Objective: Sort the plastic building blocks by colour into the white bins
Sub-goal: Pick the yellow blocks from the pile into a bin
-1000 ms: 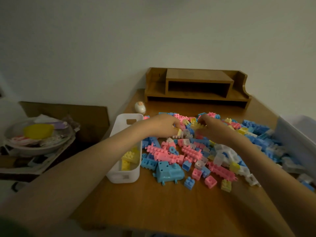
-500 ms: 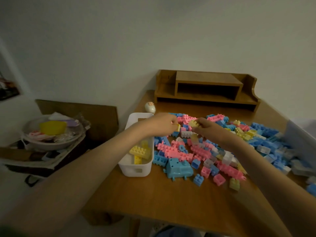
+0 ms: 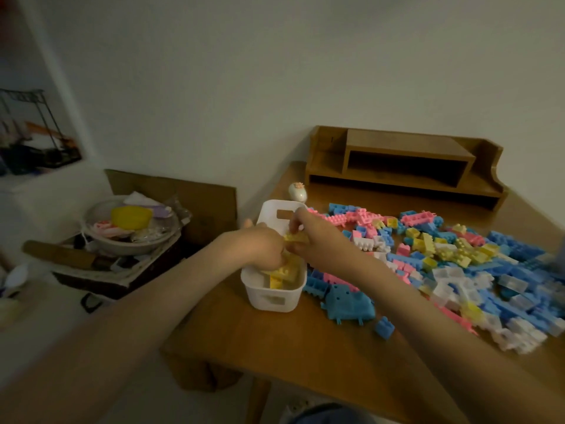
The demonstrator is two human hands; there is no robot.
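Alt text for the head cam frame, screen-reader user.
Two hands meet over a white bin at the left edge of the wooden table: the left hand reaches in among yellow blocks, the right hand pinches a yellow block above them. A pile of pink, blue, yellow and white blocks spreads to the right.

I can read no word, number or brand anywhere in front of me. The white bin (image 3: 287,301) on the tabletop (image 3: 275,356) has a small rectangular patch on its near wall, too blurred for me to tell whether it carries writing. The small white egg-shaped thing (image 3: 298,193) behind the bin has a pinkish mark on top, and I can make out no letters there. The clutter in the bowl (image 3: 101,237) off to my left is too dim and small to read.
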